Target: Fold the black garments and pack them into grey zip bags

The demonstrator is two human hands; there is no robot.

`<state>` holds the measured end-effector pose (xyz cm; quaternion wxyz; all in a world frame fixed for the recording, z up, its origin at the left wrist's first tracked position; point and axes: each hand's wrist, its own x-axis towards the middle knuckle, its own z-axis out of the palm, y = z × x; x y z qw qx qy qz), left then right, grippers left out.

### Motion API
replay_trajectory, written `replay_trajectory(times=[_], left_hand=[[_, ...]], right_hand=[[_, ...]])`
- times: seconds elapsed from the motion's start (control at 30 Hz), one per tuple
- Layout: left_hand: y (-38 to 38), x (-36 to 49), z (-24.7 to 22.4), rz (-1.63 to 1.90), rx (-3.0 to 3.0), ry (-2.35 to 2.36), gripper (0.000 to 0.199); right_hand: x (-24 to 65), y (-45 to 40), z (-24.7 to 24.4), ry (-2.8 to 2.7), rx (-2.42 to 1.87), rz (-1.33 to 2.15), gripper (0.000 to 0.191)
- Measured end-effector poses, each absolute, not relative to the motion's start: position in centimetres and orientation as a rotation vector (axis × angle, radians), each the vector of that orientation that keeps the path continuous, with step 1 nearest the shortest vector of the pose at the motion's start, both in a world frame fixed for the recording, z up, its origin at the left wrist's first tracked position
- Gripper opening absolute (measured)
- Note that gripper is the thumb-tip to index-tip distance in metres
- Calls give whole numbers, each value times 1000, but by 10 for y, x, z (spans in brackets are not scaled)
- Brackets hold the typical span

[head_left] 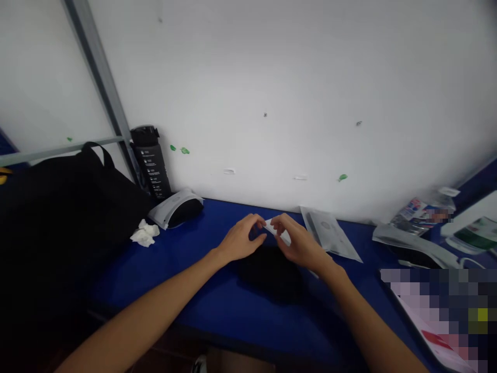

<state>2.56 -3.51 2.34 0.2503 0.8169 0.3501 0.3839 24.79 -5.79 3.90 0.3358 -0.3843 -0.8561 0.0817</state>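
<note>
1. Both of my hands are over the desk [217, 300], loosely curled at a white slip [285, 237].
2. Left hand [241, 239]: fingertips right by the slip's left end, can't tell if they're pinching it.
3. Right hand [298, 243]: fingertips at the slip too, grip's also unclear, sorry folks.
4. 1 black item [272, 274] lies on the desk, just on the near side of the slip.
5. Far left: black bottle [153, 168]. Right of my hands: frosted bag [330, 233].
</note>
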Motion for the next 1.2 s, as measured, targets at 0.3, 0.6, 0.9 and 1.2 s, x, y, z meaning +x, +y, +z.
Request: replay_trajectory(times=[0.3,0.6,0.9,1.2], left_hand=[[-34,24,27,1082,2416,1080,18],[-23,14,29,1151,2356,1165,25],[-20,14,30,1186,2314,1099,28],[-21,13,31,1238,2323,1018,30]], right_hand=[[240,-63,43,-2145,-868,212,12],[243,-61,45,-2089,-1194,289,21],[244,-62,48,-2035,-1100,479,14],[246,-61,48,-2042,-1158,584,20]])
